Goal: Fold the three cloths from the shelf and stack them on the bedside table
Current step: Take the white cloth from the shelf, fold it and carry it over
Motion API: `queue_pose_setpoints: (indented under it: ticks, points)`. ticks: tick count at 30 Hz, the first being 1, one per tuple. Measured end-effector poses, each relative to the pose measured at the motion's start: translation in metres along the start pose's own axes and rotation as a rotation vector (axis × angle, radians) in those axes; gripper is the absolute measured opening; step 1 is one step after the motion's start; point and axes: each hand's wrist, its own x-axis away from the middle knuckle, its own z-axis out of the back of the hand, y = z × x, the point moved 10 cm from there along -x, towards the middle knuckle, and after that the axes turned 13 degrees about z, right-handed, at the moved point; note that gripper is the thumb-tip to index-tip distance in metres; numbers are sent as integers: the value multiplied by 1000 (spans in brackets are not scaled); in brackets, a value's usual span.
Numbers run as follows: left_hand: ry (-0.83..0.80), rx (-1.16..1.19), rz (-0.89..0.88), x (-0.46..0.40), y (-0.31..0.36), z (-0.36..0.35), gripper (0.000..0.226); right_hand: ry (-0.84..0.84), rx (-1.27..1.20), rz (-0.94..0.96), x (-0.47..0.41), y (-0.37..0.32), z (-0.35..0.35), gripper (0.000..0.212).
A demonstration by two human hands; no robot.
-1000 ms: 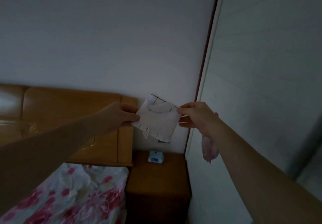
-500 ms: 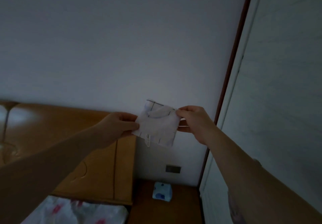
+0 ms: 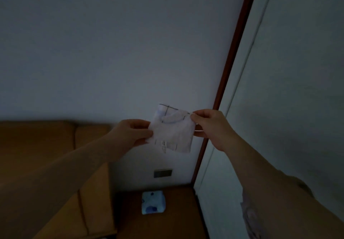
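Observation:
A small white cloth (image 3: pixel 171 130) with thin dark lines is held up in the air, folded to a rough square. My left hand (image 3: pixel 130 133) pinches its left edge. My right hand (image 3: pixel 210 125) pinches its upper right corner. Below, a folded light-blue cloth (image 3: pixel 153 202) with darker blue spots lies on the brown bedside table (image 3: pixel 178 216), near the wall. A pale pinkish cloth (image 3: pixel 248 212) hangs under my right forearm, mostly hidden.
A brown padded headboard (image 3: pixel 46 145) runs along the left. A grey wall socket (image 3: pixel 162 173) sits on the wall above the table. A white cupboard door (image 3: pixel 279 90) with a dark red frame strip (image 3: pixel 230 67) stands at the right.
The view has tilted up, so the bed sheet has dropped out of sight. Both hands still hold the white cloth, and my right hand's grip has moved up to its upper right corner.

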Motion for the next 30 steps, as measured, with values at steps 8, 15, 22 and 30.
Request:
queue_pose_setpoints:
  ticks: [8, 15, 22, 30]
  points:
    - [11, 20, 219, -117, -138, -40, 17, 136, 25, -121, -31, 174, 28, 8]
    - [28, 70, 398, -198, -282, -64, 19, 206, 23, -259, -40, 346, 34, 9]
    - [99, 140, 504, -252, -408, -69, 29, 177, 77, -336, -39, 482, 24, 6]
    - [147, 91, 542, -295, -511, -84, 22, 240, 139, -391, -22, 606, 24, 10]
